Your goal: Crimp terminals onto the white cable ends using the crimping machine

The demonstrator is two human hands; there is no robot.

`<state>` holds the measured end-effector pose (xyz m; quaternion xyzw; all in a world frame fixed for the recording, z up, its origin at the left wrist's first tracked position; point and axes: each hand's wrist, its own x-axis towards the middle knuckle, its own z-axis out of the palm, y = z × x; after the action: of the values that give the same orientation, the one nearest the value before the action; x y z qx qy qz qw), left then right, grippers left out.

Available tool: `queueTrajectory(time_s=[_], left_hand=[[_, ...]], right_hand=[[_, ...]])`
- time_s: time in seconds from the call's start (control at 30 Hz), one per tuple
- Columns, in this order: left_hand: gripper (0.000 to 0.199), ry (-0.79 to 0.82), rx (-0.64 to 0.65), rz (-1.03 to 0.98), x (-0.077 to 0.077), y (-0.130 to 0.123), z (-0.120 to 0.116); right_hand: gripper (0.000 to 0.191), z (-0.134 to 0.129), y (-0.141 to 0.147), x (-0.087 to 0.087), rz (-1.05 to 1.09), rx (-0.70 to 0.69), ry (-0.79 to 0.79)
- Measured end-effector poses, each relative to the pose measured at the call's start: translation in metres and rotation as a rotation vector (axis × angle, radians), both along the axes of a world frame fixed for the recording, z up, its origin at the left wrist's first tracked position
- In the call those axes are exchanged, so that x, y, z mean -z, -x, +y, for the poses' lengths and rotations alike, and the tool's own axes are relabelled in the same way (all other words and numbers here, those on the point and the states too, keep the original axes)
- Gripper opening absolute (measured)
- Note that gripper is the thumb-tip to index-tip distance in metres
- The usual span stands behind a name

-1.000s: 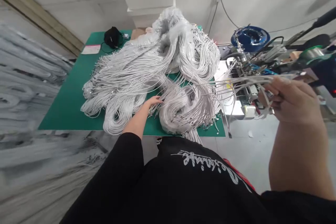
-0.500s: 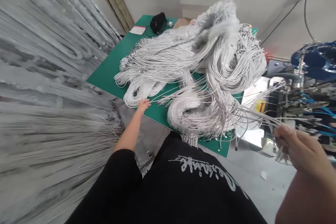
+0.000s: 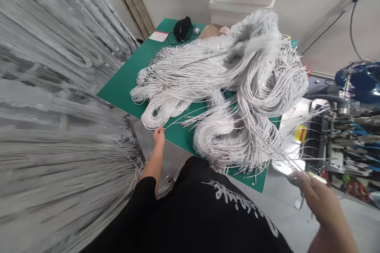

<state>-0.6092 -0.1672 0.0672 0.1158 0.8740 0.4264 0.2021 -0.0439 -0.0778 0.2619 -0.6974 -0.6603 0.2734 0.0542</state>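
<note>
A large tangled heap of white cables [image 3: 190, 67] with metal-tipped ends lies on a green table [image 3: 118, 83]. Clear plastic wrap [image 3: 261, 27] covers part of the heap. At the table's front left edge, my left hand [image 3: 159, 135] pinches the end of a thin white cable that runs right into the pile. My right hand [image 3: 316, 193], at the lower right beyond the table edge, is closed around several white cables stretching out of the heap. Their ends below that hand are partly hidden.
Bundles of white cables [image 3: 68, 158] hang along the left side. A black pouch [image 3: 182, 29] and a paper [image 3: 158, 36] lie at the back of the table. Machinery with blue tubes [image 3: 350, 126] and red-handled scissors [image 3: 356, 189] are on the right.
My left hand has moved slightly down and closed on a cable end, drawing it outward. My right hand, still holding cables, has moved down and left. The view has shifted slightly.
</note>
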Motion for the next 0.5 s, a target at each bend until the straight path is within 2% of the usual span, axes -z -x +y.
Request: queueTrajectory(time_s=[0.1,0.17,0.27,0.33,0.4,0.5], left_hand=[[0.028,-0.019,0.114,0.027,0.004,-0.002,0.009],[0.027,-0.037,0.298,0.064,0.005,-0.008,0.029],[0.03,-0.059,0.696,0.214,0.006,-0.026,0.076],[0.032,-0.094,0.915,0.318,0.005,-0.043,0.113],[0.034,-0.145,1.066,0.372,0.003,-0.062,0.15],[0.036,-0.18,1.192,0.399,0.002,-0.092,0.2]], right_hand=[[0.045,-0.011,0.008,0.005,-0.003,0.021,0.105],[0.047,-0.019,0.015,0.008,-0.008,0.039,0.094],[0.054,-0.031,0.029,0.011,-0.027,0.075,0.05],[0.055,-0.038,0.039,0.012,-0.042,0.102,0.041],[0.054,-0.046,0.05,0.012,-0.044,0.132,0.045],[0.051,-0.054,0.065,0.01,-0.029,0.187,0.044]])
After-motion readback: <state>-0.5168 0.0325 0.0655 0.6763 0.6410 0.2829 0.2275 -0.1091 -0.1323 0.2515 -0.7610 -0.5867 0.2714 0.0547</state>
